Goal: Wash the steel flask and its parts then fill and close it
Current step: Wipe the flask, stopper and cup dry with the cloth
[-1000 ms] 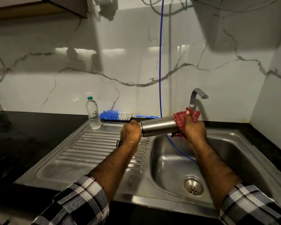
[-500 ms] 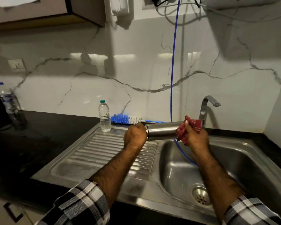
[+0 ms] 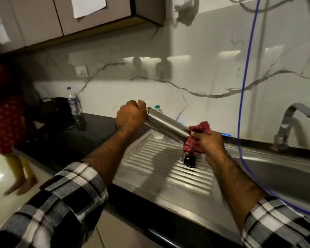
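The steel flask [image 3: 166, 125] is held sideways above the ribbed drainboard [image 3: 150, 158], tilted down to the right. My left hand [image 3: 131, 118] grips its upper left end, fingers curled round it. My right hand [image 3: 210, 143] holds a red checked cloth [image 3: 198, 138] bunched round the flask's lower right end. A small black part [image 3: 189, 160], likely the flask's cap, lies on the drainboard just under the cloth.
The sink basin [image 3: 284, 169] and tap [image 3: 290, 120] are at the right, with a blue hose [image 3: 244, 86] hanging into the basin. Two plastic water bottles [image 3: 75, 111] [image 3: 157, 109] and a black bag [image 3: 55, 110] stand on the dark counter. A person [image 3: 5, 111] stands at far left.
The view has swung left and tilted. Both hands have carried the flask and cloth left, from over the basin edge to above the drainboard; the flask now slopes down to the right.
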`<state>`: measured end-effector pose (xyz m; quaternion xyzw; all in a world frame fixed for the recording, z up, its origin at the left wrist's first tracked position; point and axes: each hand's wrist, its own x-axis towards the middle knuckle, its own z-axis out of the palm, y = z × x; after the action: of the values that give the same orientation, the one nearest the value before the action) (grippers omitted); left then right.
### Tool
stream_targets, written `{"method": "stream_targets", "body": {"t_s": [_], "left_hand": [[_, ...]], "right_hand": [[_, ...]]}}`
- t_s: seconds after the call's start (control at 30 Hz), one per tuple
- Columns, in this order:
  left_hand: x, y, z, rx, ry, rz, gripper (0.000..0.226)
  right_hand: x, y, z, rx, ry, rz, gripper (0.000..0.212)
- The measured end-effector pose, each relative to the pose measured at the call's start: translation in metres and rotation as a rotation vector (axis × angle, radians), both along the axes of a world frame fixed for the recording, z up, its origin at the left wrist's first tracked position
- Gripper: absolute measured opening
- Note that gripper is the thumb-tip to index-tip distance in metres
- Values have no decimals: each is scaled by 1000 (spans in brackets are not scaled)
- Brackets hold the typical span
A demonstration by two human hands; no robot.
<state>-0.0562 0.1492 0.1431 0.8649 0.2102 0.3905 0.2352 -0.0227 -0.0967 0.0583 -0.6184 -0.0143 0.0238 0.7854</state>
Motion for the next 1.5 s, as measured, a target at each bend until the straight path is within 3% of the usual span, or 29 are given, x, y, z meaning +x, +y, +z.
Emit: {"method": "stream_targets", "body": {"t_s": [0.23,0.43,0.5,0.6,0.83,1.1,1.2,1.37,1.43,1.5], "left_hand": [[-7,37,13,459,145,72,53],[1,43,-4,607,290,68,50],[6,42,-6,652,310,40,49],[15,42,-10,694,346,-3,49],[23,38,-2,681,460,-45,58],[19,37,6,650,537,-32,75],[11,31,9,691,439,-5,76],[-3,-8,4,788,78,-86,55],[-4,-30,-1,747,-6,-221,44],[2,-52,-11,578,-12,-383,38]], "right_hand": [[14,85,-14,-82,62,160,18],[26,115,-29,-182,114,235,15],[30,121,-32,-205,132,241,23],[32,122,-33,-225,134,241,25],[29,108,-23,-253,116,210,6],[24,101,-17,-223,122,256,18],[22,83,-11,-143,150,295,23],[20,31,-3,-24,121,311,29],[18,5,0,5,122,298,38],[15,-25,4,39,100,285,36]]}}
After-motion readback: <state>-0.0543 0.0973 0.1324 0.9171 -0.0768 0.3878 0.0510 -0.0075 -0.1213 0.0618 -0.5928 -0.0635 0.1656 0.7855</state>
